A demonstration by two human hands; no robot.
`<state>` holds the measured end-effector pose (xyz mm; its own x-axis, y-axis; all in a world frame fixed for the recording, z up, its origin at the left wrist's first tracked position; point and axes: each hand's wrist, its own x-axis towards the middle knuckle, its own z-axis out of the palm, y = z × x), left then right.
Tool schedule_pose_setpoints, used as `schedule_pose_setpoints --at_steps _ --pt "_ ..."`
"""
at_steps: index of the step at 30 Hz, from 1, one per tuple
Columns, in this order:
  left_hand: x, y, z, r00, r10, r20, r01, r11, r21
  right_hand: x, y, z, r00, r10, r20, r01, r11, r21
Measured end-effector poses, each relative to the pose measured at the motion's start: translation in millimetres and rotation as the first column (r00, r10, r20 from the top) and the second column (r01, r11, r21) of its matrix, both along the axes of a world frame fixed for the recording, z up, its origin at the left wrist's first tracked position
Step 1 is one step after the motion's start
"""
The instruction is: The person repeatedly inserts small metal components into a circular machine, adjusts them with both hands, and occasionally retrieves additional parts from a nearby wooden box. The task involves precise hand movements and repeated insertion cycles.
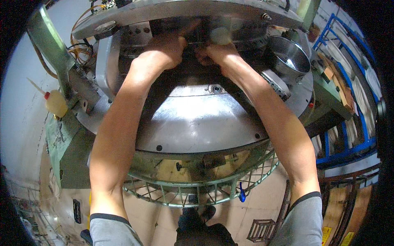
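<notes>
Both my arms reach forward into a dark gap of a large metal machine (191, 133). My left hand (169, 48) is closed, its fingers curled near the gap's middle; whatever they grip is hidden in shadow. Close beside it, my right hand (214, 52) is also closed, and I cannot make out what it holds. Just beyond the right hand shows a pale, blurred round spot (221, 36). Over the gap spans a thick grey metal beam (180, 17). Below my hands lies a shiny curved metal plate with a round fitting (216, 89).
A round metal pan (289, 55) sits at the right of the machine. Green lattice guard (197, 199) curves along its front. At left hangs a yellowish squeeze bottle (56, 103) with a red collar. A blue rack (349, 74) with pale material stands at right.
</notes>
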<state>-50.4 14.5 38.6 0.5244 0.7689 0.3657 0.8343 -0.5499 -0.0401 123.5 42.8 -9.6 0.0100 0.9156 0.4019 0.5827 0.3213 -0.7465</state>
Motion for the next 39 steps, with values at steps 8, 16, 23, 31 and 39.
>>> schedule_pose_setpoints --at_steps 8,16,23,31,39 --pt "-5.8 27.3 -5.3 0.990 -0.048 -0.134 0.085 0.954 0.287 -12.3 -12.1 -6.4 0.888 -0.321 0.329 0.244 0.936 0.255" --pt "3.5 -1.3 33.5 0.861 0.048 -0.507 -0.045 0.999 0.018 -2.8 -42.1 -8.2 0.944 -0.148 0.294 0.096 0.978 0.186" --pt "-3.5 -16.4 68.2 0.993 -0.022 -0.120 0.064 0.931 0.359 -10.6 1.8 -18.5 0.876 -0.426 0.224 0.314 0.859 0.405" --pt "-12.4 6.2 64.1 0.956 -0.291 -0.043 0.250 0.727 0.639 -3.2 73.9 -45.5 0.861 -0.509 0.006 0.312 0.536 0.784" --pt "-8.5 8.9 62.3 0.995 -0.085 -0.047 0.097 0.849 0.519 8.0 59.7 -30.7 0.752 -0.586 0.301 0.323 0.726 0.607"
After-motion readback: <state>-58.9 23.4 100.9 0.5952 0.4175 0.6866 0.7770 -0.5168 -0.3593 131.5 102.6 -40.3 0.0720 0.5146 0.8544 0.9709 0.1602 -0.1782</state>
